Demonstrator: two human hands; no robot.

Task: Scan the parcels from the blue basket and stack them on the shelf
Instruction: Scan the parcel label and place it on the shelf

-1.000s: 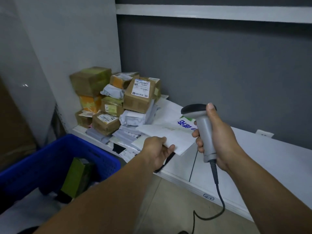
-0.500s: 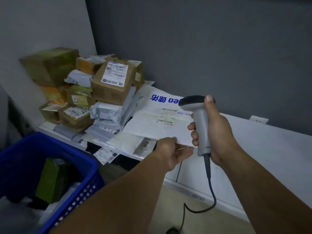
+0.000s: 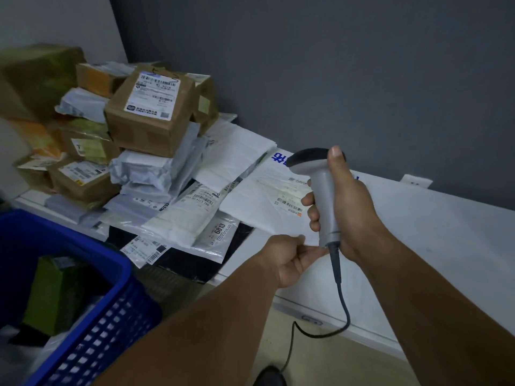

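Note:
My left hand (image 3: 289, 257) pinches the near edge of a white mailer parcel (image 3: 267, 201) with blue lettering, lying flat on the white shelf (image 3: 434, 240). My right hand (image 3: 345, 207) grips a grey handheld scanner (image 3: 320, 188) upright over that parcel, its dark head facing left. The parcel's barcode label shows just left of the scanner. The blue basket (image 3: 92, 302) stands at the lower left with a green box (image 3: 53, 296) inside.
A pile of brown cardboard boxes (image 3: 150, 112) and grey and white mailer bags (image 3: 156, 179) fills the shelf's left end against the wall. The scanner's cable (image 3: 340, 316) hangs down to the floor. A small white tag (image 3: 415, 181) sits by the wall.
The white mailer has moved forward and down onto the shelf beside the pile, my left hand going with it. The view has dropped and drawn nearer the shelf.

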